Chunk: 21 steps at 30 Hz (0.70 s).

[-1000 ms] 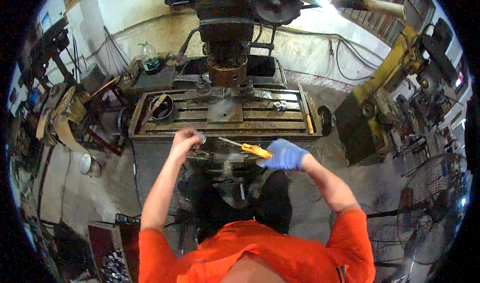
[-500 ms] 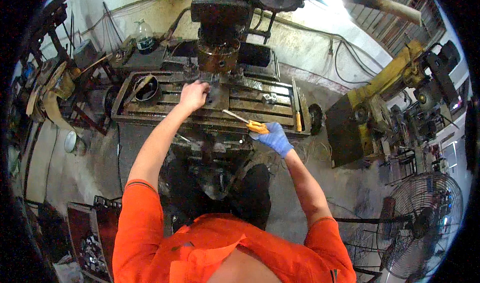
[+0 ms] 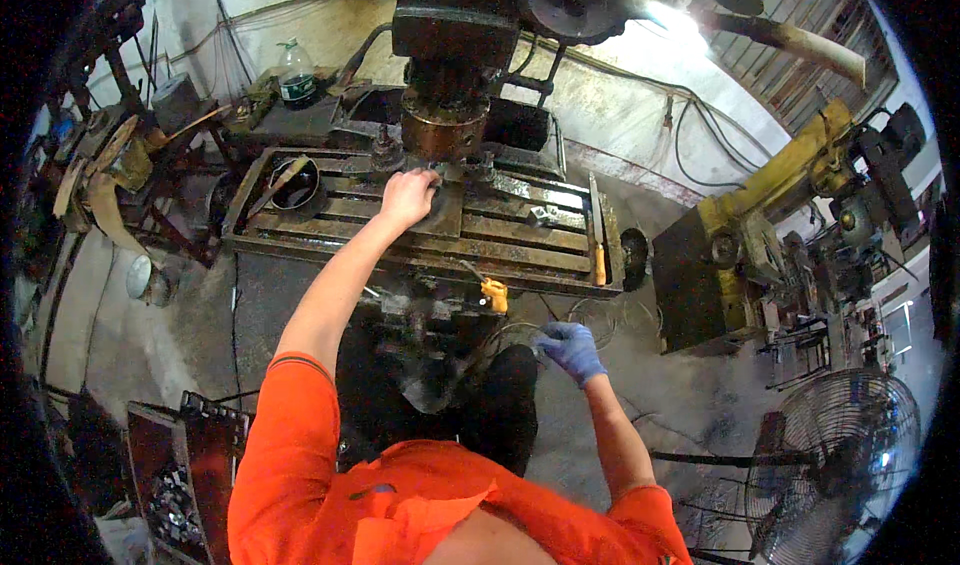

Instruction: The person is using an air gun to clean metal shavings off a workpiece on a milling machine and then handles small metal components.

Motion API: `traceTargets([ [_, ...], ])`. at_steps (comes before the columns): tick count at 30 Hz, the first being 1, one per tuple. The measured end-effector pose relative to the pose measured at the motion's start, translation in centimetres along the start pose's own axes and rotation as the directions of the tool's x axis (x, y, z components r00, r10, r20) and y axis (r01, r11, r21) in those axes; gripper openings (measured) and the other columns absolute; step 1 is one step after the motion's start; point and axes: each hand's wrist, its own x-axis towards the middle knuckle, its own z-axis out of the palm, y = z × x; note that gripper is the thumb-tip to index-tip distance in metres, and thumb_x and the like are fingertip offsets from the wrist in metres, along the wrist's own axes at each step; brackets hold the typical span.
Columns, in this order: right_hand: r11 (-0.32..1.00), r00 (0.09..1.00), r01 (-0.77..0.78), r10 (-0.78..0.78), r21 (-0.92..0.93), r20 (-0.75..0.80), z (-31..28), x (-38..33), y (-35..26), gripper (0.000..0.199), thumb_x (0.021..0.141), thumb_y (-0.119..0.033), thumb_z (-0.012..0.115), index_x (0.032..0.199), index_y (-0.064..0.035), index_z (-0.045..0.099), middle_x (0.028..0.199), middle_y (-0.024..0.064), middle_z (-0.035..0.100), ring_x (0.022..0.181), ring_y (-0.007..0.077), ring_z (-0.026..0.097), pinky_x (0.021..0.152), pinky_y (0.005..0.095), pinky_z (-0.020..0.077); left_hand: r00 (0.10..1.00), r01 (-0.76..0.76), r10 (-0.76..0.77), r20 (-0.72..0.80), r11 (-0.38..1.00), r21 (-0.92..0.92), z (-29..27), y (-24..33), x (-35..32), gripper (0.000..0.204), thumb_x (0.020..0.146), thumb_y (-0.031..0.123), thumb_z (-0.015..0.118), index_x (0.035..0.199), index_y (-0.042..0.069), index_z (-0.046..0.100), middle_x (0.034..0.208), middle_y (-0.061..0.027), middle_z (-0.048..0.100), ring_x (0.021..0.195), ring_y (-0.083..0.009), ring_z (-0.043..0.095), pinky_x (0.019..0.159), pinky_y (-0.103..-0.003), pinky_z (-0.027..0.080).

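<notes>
My bare left hand (image 3: 408,199) is over the slotted machine table (image 3: 510,227), just below the machine's round spindle head (image 3: 445,130). Its fingers are closed around something small that they mostly hide. My right hand (image 3: 570,351), in a blue glove, is in front of the table near my knee. Nothing shows in it, and its fingers are loosely bent and a little apart. A yellow-handled air blow gun (image 3: 494,295) with a thin metal nozzle sits at the table's front edge, apart from both hands.
A round pot (image 3: 297,187) with a brush stands on the table's left end. Small metal blocks (image 3: 542,215) and a yellow-handled file (image 3: 599,250) lie toward the right. A yellow machine (image 3: 725,250) and a floor fan (image 3: 835,465) stand at right, a bin of metal pieces (image 3: 172,500) at lower left.
My right hand has let go of the air blow gun and moved down toward me. The gun is now at the table's front edge. My left hand stays under the spindle head.
</notes>
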Motion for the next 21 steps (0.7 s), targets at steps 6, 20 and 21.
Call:
traceTargets([
  [6, 0.968, 0.965, -0.066, 0.124, 0.242, -0.232, -7.2, -2.2, -2.5, 0.02, 0.074, -0.014, 0.068, 0.087, 0.001, 0.065, 0.072, 0.0071, 0.065, 0.063, 0.0081, 0.055, 0.06, 0.0246, 0.0463, 0.964, 0.268, -0.267, -0.022, 0.962, 0.056, 0.2, 1.4, 1.0, 0.02, 0.071, 0.02, 0.062, 0.087, 0.007, 0.06, 0.081, -0.0153, 0.062, 0.076, -0.0323, 0.061, 0.066, -0.042, 0.049],
  [20, 0.476, 0.22, 0.873, -0.584, -0.109, -0.782, -34.3, 1.7, -24.1, 0.034, 0.083, -0.024, 0.049, 0.11, -0.003, 0.052, 0.105, 0.0119, 0.056, 0.1, 0.0233, 0.053, 0.092, 0.0392, 0.0399, 0.926, 0.376, -0.369, 0.08, 0.922, -0.091, -0.5, 1.6, 2.4, 0.036, 0.066, 0.029, 0.068, 0.093, 0.006, 0.062, 0.082, -0.0148, 0.063, 0.081, -0.0314, 0.061, 0.071, -0.041, 0.049],
  [21, 0.588, 0.151, 0.757, -0.581, -0.284, -0.8, -32.7, 2.3, -24.3, 0.031, 0.084, -0.026, 0.047, 0.104, -0.0038, 0.055, 0.1, 0.0111, 0.057, 0.095, 0.0229, 0.054, 0.09, 0.0384, 0.0407, 0.921, 0.39, -0.387, 0.055, 0.918, -0.077, -0.6, 0.6, 2.0, 0.035, 0.067, 0.029, 0.068, 0.092, 0.006, 0.062, 0.082, -0.0151, 0.063, 0.081, -0.0312, 0.061, 0.071, -0.041, 0.049],
])
